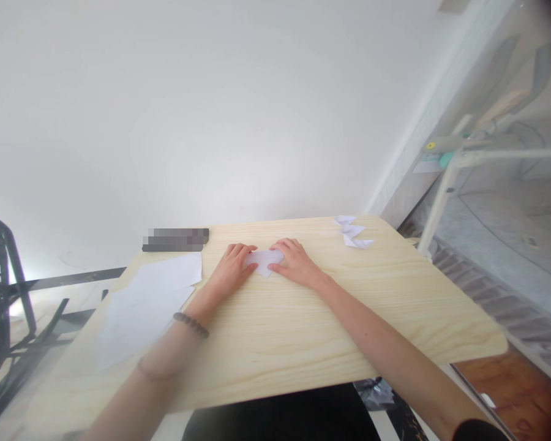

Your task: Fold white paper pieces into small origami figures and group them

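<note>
A small piece of folded white paper (264, 260) lies flat on the light wooden table, its lower edge coming to a point. My left hand (233, 264) grips its left end between thumb and fingers. At the right end, my right hand (294, 260) pinches it the same way. Parts of both ends are hidden under my fingers. Several folded white paper pieces with pointed tips (352, 231) sit in a column at the back right of the table.
White sheets of paper (142, 312) lie on the table's left side, partly behind my left forearm. A dark, blurred-out object (177, 240) stands at the back left. Behind the table (275, 343) rises a white wall (211, 110); a black chair (9, 288) is at far left.
</note>
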`<action>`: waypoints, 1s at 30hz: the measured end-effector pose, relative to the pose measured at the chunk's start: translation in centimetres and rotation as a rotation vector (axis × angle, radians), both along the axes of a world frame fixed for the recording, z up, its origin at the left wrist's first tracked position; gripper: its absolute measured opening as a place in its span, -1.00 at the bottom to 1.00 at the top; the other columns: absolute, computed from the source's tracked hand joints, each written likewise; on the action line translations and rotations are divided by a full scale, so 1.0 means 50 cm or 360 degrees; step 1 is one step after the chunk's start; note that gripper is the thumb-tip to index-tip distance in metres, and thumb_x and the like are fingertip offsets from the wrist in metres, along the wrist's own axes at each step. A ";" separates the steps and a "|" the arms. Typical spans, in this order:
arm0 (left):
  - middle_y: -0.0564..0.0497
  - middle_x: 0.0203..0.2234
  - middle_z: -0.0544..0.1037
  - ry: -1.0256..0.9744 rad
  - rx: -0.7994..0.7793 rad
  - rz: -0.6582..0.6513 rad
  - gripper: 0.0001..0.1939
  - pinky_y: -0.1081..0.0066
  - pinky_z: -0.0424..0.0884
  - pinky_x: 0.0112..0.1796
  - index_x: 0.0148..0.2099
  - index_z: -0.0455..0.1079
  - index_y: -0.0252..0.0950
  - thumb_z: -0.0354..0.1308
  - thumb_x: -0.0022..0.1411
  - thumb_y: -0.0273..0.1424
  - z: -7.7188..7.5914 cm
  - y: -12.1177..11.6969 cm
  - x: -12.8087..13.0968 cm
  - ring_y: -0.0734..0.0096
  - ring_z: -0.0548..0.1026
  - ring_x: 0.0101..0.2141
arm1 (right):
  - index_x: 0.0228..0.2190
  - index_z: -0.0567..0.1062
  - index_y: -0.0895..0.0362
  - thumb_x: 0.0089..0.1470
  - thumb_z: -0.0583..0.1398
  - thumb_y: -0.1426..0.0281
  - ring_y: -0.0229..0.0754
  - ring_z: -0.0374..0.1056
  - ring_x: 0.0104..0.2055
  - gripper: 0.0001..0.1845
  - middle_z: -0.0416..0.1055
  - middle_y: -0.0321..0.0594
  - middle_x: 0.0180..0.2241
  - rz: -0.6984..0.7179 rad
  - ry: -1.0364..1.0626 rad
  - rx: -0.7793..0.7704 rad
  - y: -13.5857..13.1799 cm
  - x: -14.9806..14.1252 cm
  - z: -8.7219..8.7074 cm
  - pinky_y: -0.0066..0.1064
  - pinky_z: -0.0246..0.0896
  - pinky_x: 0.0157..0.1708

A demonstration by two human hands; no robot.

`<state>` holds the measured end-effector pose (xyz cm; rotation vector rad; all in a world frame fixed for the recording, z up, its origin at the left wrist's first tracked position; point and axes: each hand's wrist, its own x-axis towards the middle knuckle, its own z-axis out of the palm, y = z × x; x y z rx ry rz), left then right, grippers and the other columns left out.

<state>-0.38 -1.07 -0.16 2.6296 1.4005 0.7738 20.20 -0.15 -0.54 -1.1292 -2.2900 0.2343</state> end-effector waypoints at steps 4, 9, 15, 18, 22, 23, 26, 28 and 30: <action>-0.07 -0.24 0.34 0.0030 -0.0006 0.0001 -0.67 0.18 0.18 -0.11 -0.01 0.20 -0.25 -0.04 0.15 -0.36 -0.002 0.000 -0.002 0.24 0.23 -0.16 | -0.12 0.28 0.08 -0.09 0.16 0.20 -0.13 0.07 -0.07 -0.54 0.24 -0.18 -0.15 -0.0027 -0.0010 -0.0012 0.002 -0.001 -0.001 -0.23 -0.04 -0.08; -0.07 -0.23 0.38 -0.0024 -0.0028 0.0018 -0.71 0.18 0.18 -0.12 -0.08 0.23 -0.28 -0.01 0.13 -0.33 -0.006 0.005 -0.004 0.22 0.22 -0.13 | -0.11 0.30 0.03 -0.08 0.14 0.20 -0.12 0.05 -0.03 -0.55 0.18 -0.17 -0.10 -0.0029 -0.0066 -0.0023 0.003 -0.001 -0.004 -0.22 -0.06 -0.06; -0.06 -0.24 0.39 0.0033 0.0004 -0.0011 -0.69 0.18 0.17 -0.11 -0.04 0.22 -0.26 -0.03 0.14 -0.36 -0.003 0.004 -0.002 0.23 0.22 -0.13 | -0.10 0.30 0.05 -0.05 0.12 0.20 -0.10 0.01 0.01 -0.56 0.13 -0.15 -0.03 -0.0017 -0.0093 0.0026 0.001 -0.003 -0.005 -0.21 -0.07 -0.06; -0.05 -0.27 0.41 0.0050 -0.0009 -0.0037 -0.76 0.20 0.18 -0.13 -0.13 0.28 -0.25 -0.06 0.16 -0.36 0.000 0.002 -0.003 0.24 0.25 -0.16 | -0.17 0.34 0.07 -0.05 0.13 0.23 -0.11 0.03 -0.02 -0.64 0.17 -0.15 -0.07 -0.0001 -0.0113 0.0057 -0.003 -0.005 0.002 -0.22 -0.08 -0.07; -0.04 -0.28 0.42 0.0057 -0.0011 -0.0030 -0.79 0.21 0.18 -0.14 -0.16 0.29 -0.24 -0.05 0.15 -0.36 0.001 0.003 -0.002 0.25 0.28 -0.18 | -0.23 0.36 0.09 -0.03 0.13 0.27 -0.14 0.10 -0.09 -0.72 0.25 -0.17 -0.17 0.0039 -0.0128 0.0043 -0.004 -0.007 0.010 -0.25 -0.06 -0.10; -0.04 -0.28 0.42 0.0070 -0.0007 -0.0026 -0.80 0.21 0.18 -0.14 -0.17 0.30 -0.24 -0.05 0.15 -0.36 0.001 0.003 -0.001 0.25 0.28 -0.18 | -0.24 0.36 0.09 -0.02 0.11 0.28 -0.16 0.12 -0.11 -0.73 0.27 -0.18 -0.19 0.0067 -0.0123 0.0027 -0.004 -0.007 0.010 -0.27 -0.05 -0.11; -0.04 -0.29 0.41 0.0112 0.0003 -0.0020 -0.79 0.22 0.19 -0.18 -0.16 0.30 -0.24 -0.06 0.16 -0.36 0.001 0.003 0.001 0.26 0.28 -0.21 | -0.25 0.36 0.12 0.02 0.08 0.29 -0.20 0.16 -0.14 -0.76 0.31 -0.20 -0.23 0.0143 -0.0096 0.0004 -0.002 -0.005 0.008 -0.31 -0.03 -0.11; -0.05 -0.28 0.40 0.0156 0.0022 -0.0028 -0.76 0.23 0.20 -0.19 -0.11 0.29 -0.25 -0.07 0.17 -0.36 0.002 0.002 0.002 0.26 0.28 -0.22 | -0.25 0.36 0.13 0.02 0.08 0.28 -0.19 0.16 -0.14 -0.75 0.31 -0.20 -0.23 0.0152 -0.0094 0.0026 0.000 -0.004 0.007 -0.32 -0.03 -0.11; -0.06 -0.26 0.39 0.0205 0.0061 -0.0035 -0.72 0.24 0.19 -0.19 -0.06 0.27 -0.25 -0.08 0.18 -0.36 0.003 0.000 0.003 0.26 0.27 -0.21 | -0.21 0.37 0.12 0.02 0.08 0.27 -0.17 0.15 -0.13 -0.72 0.31 -0.19 -0.22 0.0147 -0.0117 0.0054 0.000 -0.003 0.007 -0.30 -0.03 -0.12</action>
